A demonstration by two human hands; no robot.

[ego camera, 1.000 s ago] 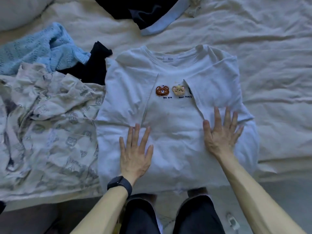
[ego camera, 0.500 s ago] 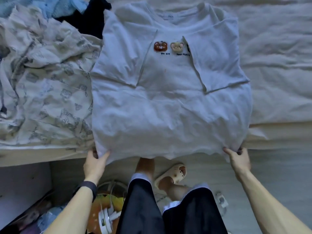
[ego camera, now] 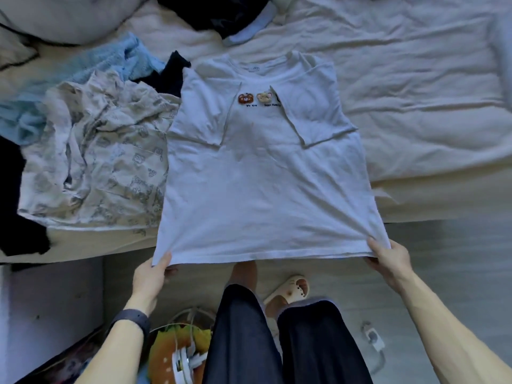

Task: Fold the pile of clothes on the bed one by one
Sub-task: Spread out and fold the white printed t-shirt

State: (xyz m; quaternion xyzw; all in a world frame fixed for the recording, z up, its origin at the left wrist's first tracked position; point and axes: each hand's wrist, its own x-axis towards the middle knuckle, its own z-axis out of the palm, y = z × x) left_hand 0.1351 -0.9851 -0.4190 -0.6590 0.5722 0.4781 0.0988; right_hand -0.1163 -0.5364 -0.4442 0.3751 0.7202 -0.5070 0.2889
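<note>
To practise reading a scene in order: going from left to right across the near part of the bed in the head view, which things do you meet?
In order: black garment → cream patterned garment → white T-shirt → bare bed sheet.

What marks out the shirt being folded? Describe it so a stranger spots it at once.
On the bed, at the near edge, a white T-shirt lies flat with both sleeves folded in, its hem corners pinched by the left hand and right hand. Unlike the crumpled printed cloth to its left, it is smooth and bears two small bear patches on the chest.
</note>
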